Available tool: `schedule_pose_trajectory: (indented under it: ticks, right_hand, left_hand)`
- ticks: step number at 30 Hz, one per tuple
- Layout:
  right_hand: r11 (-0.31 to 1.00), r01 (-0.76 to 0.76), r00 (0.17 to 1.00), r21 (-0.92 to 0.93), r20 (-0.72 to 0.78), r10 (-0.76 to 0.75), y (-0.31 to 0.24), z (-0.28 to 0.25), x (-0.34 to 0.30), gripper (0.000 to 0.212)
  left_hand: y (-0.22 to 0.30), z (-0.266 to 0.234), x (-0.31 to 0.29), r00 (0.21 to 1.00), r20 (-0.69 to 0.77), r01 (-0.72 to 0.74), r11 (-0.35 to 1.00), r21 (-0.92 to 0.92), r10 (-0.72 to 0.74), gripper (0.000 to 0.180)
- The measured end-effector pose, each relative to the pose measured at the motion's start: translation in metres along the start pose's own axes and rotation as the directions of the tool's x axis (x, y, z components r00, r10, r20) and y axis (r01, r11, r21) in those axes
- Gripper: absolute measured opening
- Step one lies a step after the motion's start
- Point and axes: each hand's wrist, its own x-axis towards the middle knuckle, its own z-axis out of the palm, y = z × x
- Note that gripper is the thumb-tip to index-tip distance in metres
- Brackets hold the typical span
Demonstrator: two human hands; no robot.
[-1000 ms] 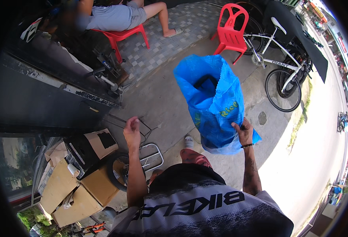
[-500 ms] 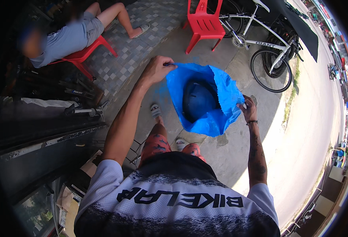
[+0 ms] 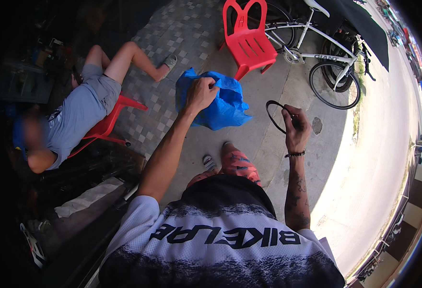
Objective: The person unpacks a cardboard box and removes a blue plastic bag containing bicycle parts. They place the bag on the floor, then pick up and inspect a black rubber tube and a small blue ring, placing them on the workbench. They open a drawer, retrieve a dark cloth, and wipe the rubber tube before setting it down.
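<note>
From where I'm standing, the left hand [image 3: 203,92], fingers closed, is gripping the bag [image 3: 218,116] ahead of the legs [image 3: 240,165]; the right hand [image 3: 298,128] is pinching a loop [image 3: 269,114]. Firm pinches are probably steadying both.

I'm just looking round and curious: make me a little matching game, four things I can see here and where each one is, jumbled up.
Things
1. crinkled blue plastic sack
2. thin black round loop
3. white-framed bicycle
4. dark beaded bracelet

Places
A. at the picture's upper right
B. around the right wrist
C. in the left hand
D. in the right hand

Pairs: 1-C, 2-D, 3-A, 4-B
</note>
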Motion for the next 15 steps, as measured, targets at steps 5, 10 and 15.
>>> schedule_pose_trajectory:
  ticks: [5, 10, 15]
  right_hand:
    - [0.985, 0.040, 0.948, 0.170, 0.304, -0.091, -0.051, 0.159, 0.109, 0.020]
    - [0.954, -0.045, 0.854, 0.298, 0.506, -0.118, -0.092, 0.276, 0.248, 0.030]
    - [0.908, 0.212, 0.740, 0.360, 0.548, -0.390, -0.165, 0.347, 0.416, 0.040]
  left_hand:
    - [-0.032, -0.076, 0.113, 0.998, -0.054, 0.010, 1.000, 0.009, -0.010, 0.026]
    - [-0.054, -0.165, 0.255, 0.983, -0.176, 0.068, 0.994, 0.090, -0.051, 0.028]
    - [-0.065, -0.282, 0.391, 0.960, -0.257, 0.115, 0.993, 0.008, -0.109, 0.027]
